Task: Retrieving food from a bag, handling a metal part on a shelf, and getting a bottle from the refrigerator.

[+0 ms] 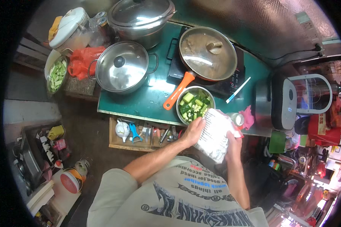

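Both of my hands hold a white plastic packet (pixel 213 134) that bears printed writing. My left hand (pixel 193 131) grips its left edge, and my right hand (pixel 233 146) has the right edge near the top corner. Just beyond the packet, a metal bowl (pixel 178 114) holds cut green cucumber (pixel 188 98) with chopped pale bits on top, perhaps garlic. The packet overlaps the bowl's near right rim. Right of the packet stands a small open glass jar (pixel 238 119) with white contents, beside a pink cloth or bag (pixel 247 117).
A lidded frying pan (pixel 207 54) sits on an induction cooker (pixel 177 66), its orange handle (pixel 179 90) pointing towards me. Left are a lidded pot (pixel 122 66) and a larger pot (pixel 140 22). A rice cooker (pixel 282 102) stands right. Below the green tabletop (pixel 142 103), a drawer (pixel 136 146) is pulled out.
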A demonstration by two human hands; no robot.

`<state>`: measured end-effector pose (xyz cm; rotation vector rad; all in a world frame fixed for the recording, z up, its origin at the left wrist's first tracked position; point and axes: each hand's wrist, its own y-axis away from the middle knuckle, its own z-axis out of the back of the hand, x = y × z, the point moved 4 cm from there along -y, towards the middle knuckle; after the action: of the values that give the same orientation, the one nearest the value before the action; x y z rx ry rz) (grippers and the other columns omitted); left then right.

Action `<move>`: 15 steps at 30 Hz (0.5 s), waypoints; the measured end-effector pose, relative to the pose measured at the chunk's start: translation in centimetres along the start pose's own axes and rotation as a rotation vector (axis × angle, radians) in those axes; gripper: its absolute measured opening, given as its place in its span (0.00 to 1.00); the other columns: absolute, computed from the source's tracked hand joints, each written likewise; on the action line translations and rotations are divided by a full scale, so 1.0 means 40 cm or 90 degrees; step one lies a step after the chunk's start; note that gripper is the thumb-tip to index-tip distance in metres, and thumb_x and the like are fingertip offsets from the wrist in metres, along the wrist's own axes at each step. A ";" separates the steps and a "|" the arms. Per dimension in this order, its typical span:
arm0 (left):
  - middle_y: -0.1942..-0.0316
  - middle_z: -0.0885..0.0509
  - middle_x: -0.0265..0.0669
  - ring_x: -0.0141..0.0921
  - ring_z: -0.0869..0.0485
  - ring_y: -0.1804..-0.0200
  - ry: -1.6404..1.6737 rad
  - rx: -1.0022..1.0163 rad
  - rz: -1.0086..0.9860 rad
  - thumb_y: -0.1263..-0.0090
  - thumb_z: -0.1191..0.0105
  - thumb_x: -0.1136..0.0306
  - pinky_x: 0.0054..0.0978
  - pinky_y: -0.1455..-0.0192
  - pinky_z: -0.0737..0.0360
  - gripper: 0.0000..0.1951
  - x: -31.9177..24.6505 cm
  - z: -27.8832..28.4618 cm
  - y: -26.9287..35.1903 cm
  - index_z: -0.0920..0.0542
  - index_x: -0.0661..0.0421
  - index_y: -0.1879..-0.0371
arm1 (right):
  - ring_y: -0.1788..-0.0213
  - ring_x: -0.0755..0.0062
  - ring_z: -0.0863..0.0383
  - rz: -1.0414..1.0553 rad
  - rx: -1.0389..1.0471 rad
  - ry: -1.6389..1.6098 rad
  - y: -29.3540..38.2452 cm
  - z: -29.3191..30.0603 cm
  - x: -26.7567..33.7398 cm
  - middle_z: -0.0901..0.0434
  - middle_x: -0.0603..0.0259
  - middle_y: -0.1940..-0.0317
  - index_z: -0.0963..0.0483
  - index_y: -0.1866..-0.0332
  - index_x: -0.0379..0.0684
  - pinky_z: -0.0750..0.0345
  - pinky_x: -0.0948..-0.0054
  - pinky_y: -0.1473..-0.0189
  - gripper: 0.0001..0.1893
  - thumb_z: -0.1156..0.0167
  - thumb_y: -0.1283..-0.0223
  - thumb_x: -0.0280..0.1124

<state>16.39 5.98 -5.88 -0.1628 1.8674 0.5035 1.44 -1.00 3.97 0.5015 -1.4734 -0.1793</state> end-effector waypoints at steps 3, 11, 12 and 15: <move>0.70 0.24 0.44 0.34 0.26 0.65 -0.015 -0.012 0.044 0.21 0.60 0.59 0.35 0.58 0.28 0.16 0.020 0.002 0.001 0.28 0.63 0.62 | 0.44 0.66 0.21 -0.009 -0.011 0.015 0.011 0.004 0.005 0.24 0.54 0.43 0.34 0.34 0.31 0.25 0.69 0.42 0.25 0.48 0.38 0.22; 0.71 0.25 0.42 0.33 0.27 0.67 0.092 -0.022 0.016 0.21 0.59 0.59 0.35 0.59 0.28 0.16 0.027 -0.010 0.000 0.28 0.62 0.64 | 0.42 0.67 0.22 -0.009 0.000 -0.002 0.012 -0.005 0.012 0.24 0.54 0.41 0.35 0.34 0.29 0.26 0.68 0.40 0.25 0.49 0.38 0.21; 0.72 0.25 0.42 0.32 0.28 0.67 0.069 -0.018 0.017 0.21 0.59 0.59 0.35 0.60 0.29 0.16 0.032 -0.006 -0.012 0.28 0.62 0.64 | 0.42 0.67 0.23 -0.004 -0.007 0.018 0.006 -0.013 0.018 0.24 0.54 0.41 0.35 0.34 0.29 0.27 0.68 0.39 0.25 0.49 0.38 0.21; 0.73 0.26 0.40 0.30 0.29 0.68 0.051 -0.031 0.004 0.21 0.59 0.60 0.33 0.62 0.29 0.16 0.045 -0.001 -0.020 0.28 0.61 0.64 | 0.41 0.67 0.23 -0.003 0.001 0.053 -0.005 -0.018 0.024 0.24 0.54 0.42 0.33 0.35 0.29 0.28 0.67 0.38 0.24 0.49 0.38 0.21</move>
<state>16.00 5.50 -7.75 -0.2116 1.9360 0.5538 2.28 -1.42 4.73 0.5078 -1.3910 -0.1600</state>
